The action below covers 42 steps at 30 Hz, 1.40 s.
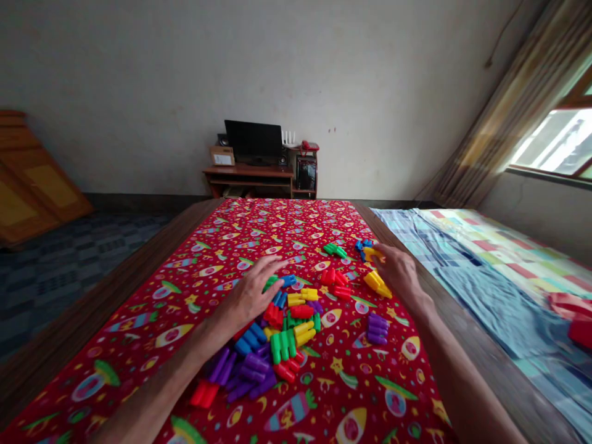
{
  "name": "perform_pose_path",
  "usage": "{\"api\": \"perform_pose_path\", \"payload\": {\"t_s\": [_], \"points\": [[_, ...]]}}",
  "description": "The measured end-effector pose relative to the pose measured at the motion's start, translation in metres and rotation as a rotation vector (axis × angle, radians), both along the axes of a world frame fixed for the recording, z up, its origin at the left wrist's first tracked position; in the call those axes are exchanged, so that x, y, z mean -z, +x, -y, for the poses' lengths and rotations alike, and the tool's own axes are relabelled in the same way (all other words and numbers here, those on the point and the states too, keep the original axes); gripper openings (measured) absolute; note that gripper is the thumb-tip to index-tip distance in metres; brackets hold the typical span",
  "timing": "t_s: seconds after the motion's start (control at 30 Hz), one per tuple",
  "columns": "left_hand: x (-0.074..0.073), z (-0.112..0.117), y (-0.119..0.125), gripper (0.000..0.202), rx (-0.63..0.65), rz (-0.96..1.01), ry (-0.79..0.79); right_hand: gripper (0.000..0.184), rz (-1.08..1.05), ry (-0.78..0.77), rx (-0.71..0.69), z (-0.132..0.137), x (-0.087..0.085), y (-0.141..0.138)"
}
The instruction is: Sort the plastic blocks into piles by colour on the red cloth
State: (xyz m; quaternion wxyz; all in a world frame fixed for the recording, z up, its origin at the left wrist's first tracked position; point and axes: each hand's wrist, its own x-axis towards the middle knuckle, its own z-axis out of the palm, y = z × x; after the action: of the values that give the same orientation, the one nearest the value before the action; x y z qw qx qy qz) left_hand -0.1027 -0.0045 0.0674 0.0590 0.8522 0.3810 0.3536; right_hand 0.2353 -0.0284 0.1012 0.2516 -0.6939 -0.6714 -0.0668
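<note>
Blocks (283, 345) — distant carton label (222, 160) illegible

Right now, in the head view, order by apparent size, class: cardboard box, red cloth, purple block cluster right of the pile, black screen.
1. Red cloth
2. Black screen
Unranked: purple block cluster and cardboard box look alike; the cluster lies nearer the camera.

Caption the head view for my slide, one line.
Left hand at the colourful block pile, right hand at a yellow block.

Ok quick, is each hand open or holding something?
Left hand: curved around a green block; can't tell if it's holding it.
Right hand: closed on a yellow block.
</note>
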Motion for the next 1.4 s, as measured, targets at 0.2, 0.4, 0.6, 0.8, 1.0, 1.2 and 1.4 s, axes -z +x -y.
{"api": "perform_pose_path", "payload": {"t_s": [0.2,0.4,0.6,0.8,1.0,1.2,1.4], "points": [[0.012,-0.032,-0.034,0.038,-0.139,-0.035,-0.056,0.028,0.162,-0.279,0.336,0.0,0.01,0.071],[0.022,-0.035,-0.038,0.041,-0.136,-0.068,-0.098,0.022,0.195,-0.425,0.222,-0.008,0.038,0.08],[0.027,-0.039,-0.04,0.041,-0.143,-0.08,-0.142,0.024,0.212,-0.399,0.083,0.0,0.03,0.081],[0.028,-0.035,-0.041,0.043,-0.12,-0.173,-0.235,0.033,0.215,-0.397,0.205,0.008,0.004,0.056],[0.029,-0.032,-0.037,0.047,-0.106,-0.255,-0.298,0.033,0.229,-0.33,0.154,0.011,-0.013,0.02],[0.032,-0.042,-0.044,0.048,-0.077,-0.286,-0.311,0.03,0.249,-0.309,0.037,0.018,-0.016,-0.033],[0.032,-0.043,-0.047,0.052,-0.067,-0.278,-0.341,0.028,0.211,-0.276,-0.193,0.029,0.001,-0.078]]}}
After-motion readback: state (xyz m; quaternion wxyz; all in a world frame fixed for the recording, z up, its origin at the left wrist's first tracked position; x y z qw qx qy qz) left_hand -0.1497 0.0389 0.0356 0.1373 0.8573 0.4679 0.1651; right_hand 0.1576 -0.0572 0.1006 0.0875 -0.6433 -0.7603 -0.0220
